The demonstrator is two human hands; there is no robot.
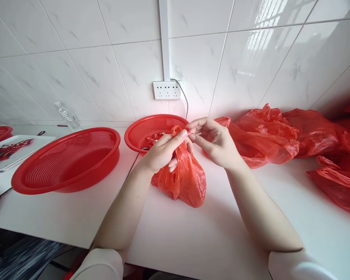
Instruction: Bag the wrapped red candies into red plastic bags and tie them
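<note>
A filled red plastic bag (189,181) sits on the white table, its neck gathered upward. My left hand (163,153) is closed round the bag's neck, the thumb pressed near its top. My right hand (214,140) pinches the bag's upper end with thumb and fingertips, touching the left thumb. What the bag contains is hidden. Just behind my left hand stands a red plastic basket (134,134) with small wrapped packets (154,138) in it.
A larger red basket (67,184) stands to the left. Beyond it are a white tray (43,140) with red packets and a clear bottle (67,116). Several red bags (262,136) lie along the right. A socket strip (167,90) is on the tiled wall. Someone's dark clothing (20,256) shows lower left.
</note>
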